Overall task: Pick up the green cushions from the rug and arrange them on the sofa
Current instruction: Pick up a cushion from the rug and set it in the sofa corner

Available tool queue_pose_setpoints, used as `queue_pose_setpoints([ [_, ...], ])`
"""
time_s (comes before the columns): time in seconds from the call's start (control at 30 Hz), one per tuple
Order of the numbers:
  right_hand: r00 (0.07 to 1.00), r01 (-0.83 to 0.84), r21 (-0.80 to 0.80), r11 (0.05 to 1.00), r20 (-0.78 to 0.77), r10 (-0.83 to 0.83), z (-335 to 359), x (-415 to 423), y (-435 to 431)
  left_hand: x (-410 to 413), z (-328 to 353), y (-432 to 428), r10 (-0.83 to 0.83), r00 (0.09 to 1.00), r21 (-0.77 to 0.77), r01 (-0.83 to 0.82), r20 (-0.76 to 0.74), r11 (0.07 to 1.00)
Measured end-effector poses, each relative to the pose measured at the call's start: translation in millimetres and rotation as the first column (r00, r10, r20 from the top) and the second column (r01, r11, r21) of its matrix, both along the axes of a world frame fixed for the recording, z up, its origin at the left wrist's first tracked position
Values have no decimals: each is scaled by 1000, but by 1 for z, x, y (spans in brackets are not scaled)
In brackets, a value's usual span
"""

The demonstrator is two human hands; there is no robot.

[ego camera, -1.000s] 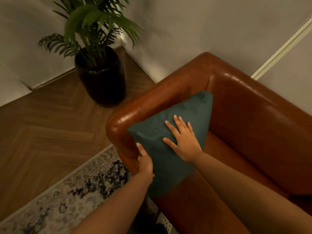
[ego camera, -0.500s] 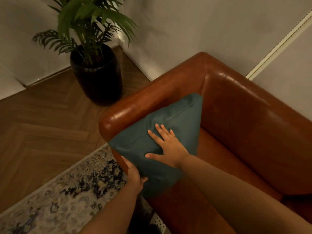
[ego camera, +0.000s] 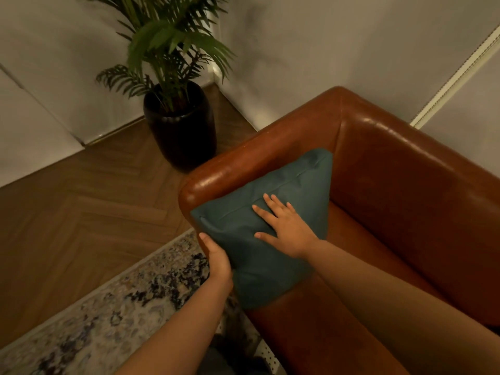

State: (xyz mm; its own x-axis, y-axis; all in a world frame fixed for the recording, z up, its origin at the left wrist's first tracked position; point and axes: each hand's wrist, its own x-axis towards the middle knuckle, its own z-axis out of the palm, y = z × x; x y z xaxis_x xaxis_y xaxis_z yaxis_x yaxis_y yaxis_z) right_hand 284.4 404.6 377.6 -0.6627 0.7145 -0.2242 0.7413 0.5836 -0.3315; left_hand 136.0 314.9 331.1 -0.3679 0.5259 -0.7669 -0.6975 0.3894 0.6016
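Note:
A dark green cushion leans against the left armrest of the brown leather sofa, its lower corner on the seat. My left hand grips the cushion's left edge from below, fingers hidden behind the fabric. My right hand lies flat on the cushion's face with the fingers spread. No other green cushion is in view.
A patterned rug lies on the herringbone wood floor at the lower left. A tall palm in a dark pot stands just beyond the armrest, in the wall corner. A window blind hangs behind the sofa back.
The cushion has shifted slightly left along the armrest and now sits flatter against it. My left hand has slid lower on its edge; my right hand keeps pressing its face.

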Motion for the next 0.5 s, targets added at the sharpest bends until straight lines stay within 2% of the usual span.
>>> queue_pose_setpoints([
  [0.17, 998, 47, 7, 999, 38, -47, 3, 12, -14, -10, -29, -2, -133, 977, 3, 136, -166, 991],
  [0.23, 995, 90, 2, 996, 44, -90, 8, 15, -20, -8, -11, -6, -213, 940, -34, 212, -268, 977],
  [0.33, 986, 159, 13, 987, 53, -160, 14, 15, -32, 3, 54, -14, -355, 835, -66, 362, -420, 930],
  [0.5, 950, 299, 52, 953, 77, -303, 29, 10, -61, -4, 59, -25, -570, 634, -168, 579, -523, 798],
])
